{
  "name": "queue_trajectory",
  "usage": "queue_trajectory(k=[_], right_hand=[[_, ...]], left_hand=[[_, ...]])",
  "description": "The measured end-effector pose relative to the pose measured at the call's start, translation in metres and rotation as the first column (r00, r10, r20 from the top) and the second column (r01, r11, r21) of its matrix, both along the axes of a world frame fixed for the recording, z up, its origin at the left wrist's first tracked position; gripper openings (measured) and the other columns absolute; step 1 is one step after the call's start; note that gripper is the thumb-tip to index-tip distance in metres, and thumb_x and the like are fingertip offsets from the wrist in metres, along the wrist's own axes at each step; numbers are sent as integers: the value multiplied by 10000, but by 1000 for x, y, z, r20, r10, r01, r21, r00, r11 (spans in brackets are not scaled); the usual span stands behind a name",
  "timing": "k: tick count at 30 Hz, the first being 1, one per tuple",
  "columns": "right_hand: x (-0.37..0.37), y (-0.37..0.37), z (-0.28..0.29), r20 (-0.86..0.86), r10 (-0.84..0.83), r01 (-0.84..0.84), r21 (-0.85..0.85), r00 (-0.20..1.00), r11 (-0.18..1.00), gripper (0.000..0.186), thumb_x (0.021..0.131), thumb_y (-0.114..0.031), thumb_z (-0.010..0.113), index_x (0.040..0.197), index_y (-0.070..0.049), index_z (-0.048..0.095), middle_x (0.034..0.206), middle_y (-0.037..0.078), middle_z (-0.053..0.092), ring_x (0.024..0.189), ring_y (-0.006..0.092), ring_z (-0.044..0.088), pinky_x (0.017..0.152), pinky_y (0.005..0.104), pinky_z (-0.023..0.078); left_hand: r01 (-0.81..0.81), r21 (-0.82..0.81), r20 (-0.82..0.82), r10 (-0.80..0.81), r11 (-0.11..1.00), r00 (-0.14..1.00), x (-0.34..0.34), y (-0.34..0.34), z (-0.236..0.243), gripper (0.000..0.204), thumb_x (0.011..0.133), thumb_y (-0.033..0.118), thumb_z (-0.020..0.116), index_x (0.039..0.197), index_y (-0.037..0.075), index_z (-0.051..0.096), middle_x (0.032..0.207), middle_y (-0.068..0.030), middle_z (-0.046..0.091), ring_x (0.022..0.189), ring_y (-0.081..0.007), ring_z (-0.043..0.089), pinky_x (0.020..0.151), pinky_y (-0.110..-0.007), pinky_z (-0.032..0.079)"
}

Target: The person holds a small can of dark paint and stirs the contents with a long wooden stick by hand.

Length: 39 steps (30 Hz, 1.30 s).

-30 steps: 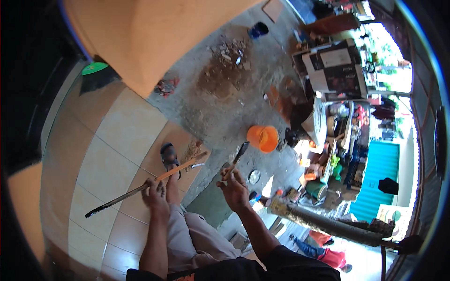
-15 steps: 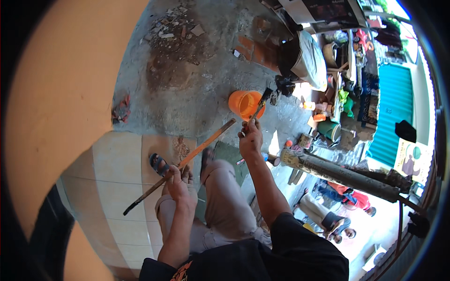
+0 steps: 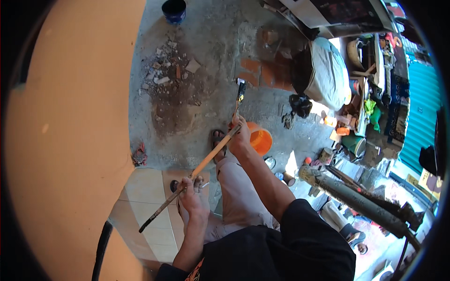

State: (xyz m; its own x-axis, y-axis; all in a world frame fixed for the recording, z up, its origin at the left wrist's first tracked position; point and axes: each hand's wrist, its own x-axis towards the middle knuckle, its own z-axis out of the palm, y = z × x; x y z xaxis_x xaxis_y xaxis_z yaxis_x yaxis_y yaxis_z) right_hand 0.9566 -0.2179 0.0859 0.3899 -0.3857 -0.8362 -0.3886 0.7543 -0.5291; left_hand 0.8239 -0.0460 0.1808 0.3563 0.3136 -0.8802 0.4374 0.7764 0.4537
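My left hand (image 3: 194, 200) holds a long wooden stick (image 3: 209, 159) with the thumb laid against it, the other fingers partly curled. Its lower end is blackened and points down to the left; the bare upper end overlaps my right hand (image 3: 239, 136) in the picture. I cannot tell whether they touch. In my right hand is a narrow hand tool (image 3: 239, 99) with a yellow patch and a black end, pointing away from me; its exact kind is unclear. Just beyond the right wrist stands an orange bucket (image 3: 261, 140), partly hidden by my hand and forearm.
A plain orange wall (image 3: 79, 117) rises along the left. Rubble (image 3: 161, 70) lies on the concrete floor ahead, with a dark blue bucket (image 3: 174, 13) farther off. A covered bulky object (image 3: 328, 72) and a slanting pole (image 3: 351, 196) stand right. Another person (image 3: 349, 232) is at lower right.
I have moved forward from the tiles, one foot now on the concrete. My right hand and its tool have left the bucket's mouth and come near the stick's upper end.
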Motion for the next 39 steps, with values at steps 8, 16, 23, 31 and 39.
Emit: queue_trajectory(k=[8, 16, 23, 31, 39], right_hand=[[154, -31, 47, -165, 180, -170, 71, 970, 983, 161, 972, -320, 615, 1101, -225, 619, 842, -31, 545, 762, 138, 506, 680, 338, 386], [272, -66, 71, -54, 382, -379, 62, 923, 924, 134, 1024, -277, 524, 1090, -184, 595, 811, -7, 531, 716, 149, 447, 652, 333, 371], [400, -77, 133, 181, 738, -713, -190, 650, 675, 254, 1040, -272, 468, 1226, -107, 522, 812, -9, 508, 754, 112, 470, 693, 290, 400], [544, -149, 168, 200, 966, -705, -661, 163, 256, 838, 970, -585, 526, 1591, -119, 212, 1471, 89, 351, 1028, 191, 473, 885, 325, 413], [621, -174, 159, 358, 896, -647, -624, 261, 438, 566, 1060, -553, 348, 1283, -92, 590, 1012, -14, 544, 841, 104, 411, 792, 280, 375]], left_hand=[[-73, 32, 113, 69, 997, 991, 116, -34, 52, 215, 993, 292, 644, 1102, 123, 569, 973, -19, 618, 886, -140, 622, 859, -295, 507], [-146, -207, 181, 185, 967, 966, 296, -66, 39, 330, 969, 356, 675, 1158, 106, 571, 1039, -12, 619, 901, -137, 631, 853, -302, 485], [-37, -205, 188, 77, 978, 979, 477, -109, 59, 446, 927, 362, 730, 1248, 104, 560, 1097, -6, 640, 977, -166, 677, 805, -289, 482], [3, -110, 183, 17, 994, 983, 624, -171, 60, 432, 856, 423, 779, 1130, 135, 612, 1052, -9, 665, 1047, -189, 658, 850, -328, 495], [384, -61, 457, -316, 921, 831, 672, -172, 60, 1119, 639, 915, 550, 1375, 73, 506, 1298, -138, 643, 1141, -250, 637, 931, -373, 479]])
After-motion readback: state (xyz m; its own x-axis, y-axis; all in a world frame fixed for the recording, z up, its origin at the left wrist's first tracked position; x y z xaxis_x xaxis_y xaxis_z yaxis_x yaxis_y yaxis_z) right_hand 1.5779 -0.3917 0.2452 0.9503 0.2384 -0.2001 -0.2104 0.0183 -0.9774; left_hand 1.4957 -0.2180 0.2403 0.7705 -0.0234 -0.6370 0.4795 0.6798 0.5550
